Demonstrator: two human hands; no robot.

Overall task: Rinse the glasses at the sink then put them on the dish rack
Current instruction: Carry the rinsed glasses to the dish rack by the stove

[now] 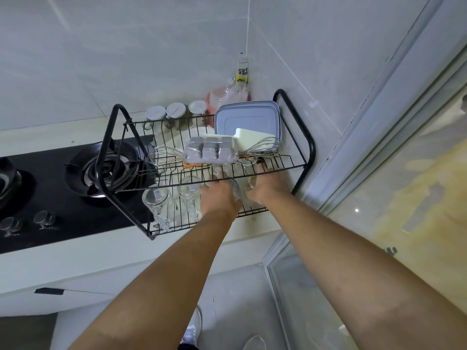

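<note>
Left of the fingers, two glasses sit in the dish rack. Left hand and right hand each curl round another glass. Two more glasses wait on the stove.

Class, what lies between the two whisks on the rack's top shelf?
A clear packet of grey blocks, between left whisk and right whisk, in the head view.

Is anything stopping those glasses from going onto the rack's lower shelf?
Nothing visible. Left hand and right hand hold glasses under the top shelf, over the lower shelf's right end; two other glasses sit further left.
</note>
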